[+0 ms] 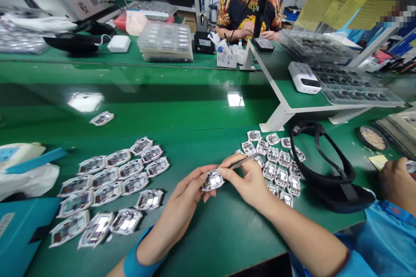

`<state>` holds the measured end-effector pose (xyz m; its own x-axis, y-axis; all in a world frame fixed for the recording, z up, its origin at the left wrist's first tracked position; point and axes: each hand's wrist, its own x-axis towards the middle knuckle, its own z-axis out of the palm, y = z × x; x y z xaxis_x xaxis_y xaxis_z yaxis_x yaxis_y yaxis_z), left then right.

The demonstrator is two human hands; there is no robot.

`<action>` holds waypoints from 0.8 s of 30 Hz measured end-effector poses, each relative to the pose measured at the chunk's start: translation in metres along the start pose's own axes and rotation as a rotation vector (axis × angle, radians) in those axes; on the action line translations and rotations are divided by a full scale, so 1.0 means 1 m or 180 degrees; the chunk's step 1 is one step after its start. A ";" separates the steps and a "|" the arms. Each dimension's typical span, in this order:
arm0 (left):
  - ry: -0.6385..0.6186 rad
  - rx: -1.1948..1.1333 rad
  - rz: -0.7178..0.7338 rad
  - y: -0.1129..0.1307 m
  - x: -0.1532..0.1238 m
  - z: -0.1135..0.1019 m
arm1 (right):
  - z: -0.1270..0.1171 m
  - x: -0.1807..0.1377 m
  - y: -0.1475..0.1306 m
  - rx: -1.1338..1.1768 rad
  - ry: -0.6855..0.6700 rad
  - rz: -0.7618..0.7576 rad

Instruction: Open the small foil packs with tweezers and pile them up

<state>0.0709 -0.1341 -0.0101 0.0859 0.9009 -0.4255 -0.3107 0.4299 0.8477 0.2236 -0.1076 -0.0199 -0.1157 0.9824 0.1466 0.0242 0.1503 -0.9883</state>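
Observation:
My left hand [190,192] grips a small white-framed circuit board unit [212,181], shaped like a watch case, by its edge. Close against it, my right hand [248,181] has thumb and fingers around slim metal tweezers [243,161], whose rear end points up and right. The thumb of my right hand reaches the unit's upper edge; the tips of the tweezers cannot be made out. Several similar units [107,192] lie in rows left of my hands. More of these units [281,177] form a cluster beyond my right forearm.
A black head strap visor [325,164] stands right of the cluster. A low shelf [292,103] carries a white box [304,78] and clear trays [357,86]. One lone unit [102,118] lies farther back. Another person [248,8] sits opposite; a co-worker's hand [398,181] is at right.

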 end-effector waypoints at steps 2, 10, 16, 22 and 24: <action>-0.0022 0.0046 -0.0014 -0.001 -0.001 -0.001 | 0.000 0.001 0.000 0.0025 -0.0051 0.0059; -0.0146 0.0323 0.0044 -0.005 0.001 -0.007 | -0.001 0.002 -0.001 0.0150 0.0005 0.0184; -0.0177 0.0706 0.0335 -0.008 0.001 -0.009 | 0.000 0.001 0.000 -0.0034 0.0161 0.0138; -0.0267 0.1112 0.0535 -0.008 0.001 -0.010 | 0.002 0.002 0.001 0.0133 0.0181 0.0209; -0.0293 0.1194 0.0578 -0.008 0.001 -0.010 | 0.002 0.002 0.002 0.0267 0.0196 0.0278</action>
<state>0.0640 -0.1368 -0.0202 0.1508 0.9582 -0.2431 0.0359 0.2404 0.9700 0.2215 -0.1050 -0.0218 -0.0554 0.9967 0.0595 -0.0518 0.0567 -0.9970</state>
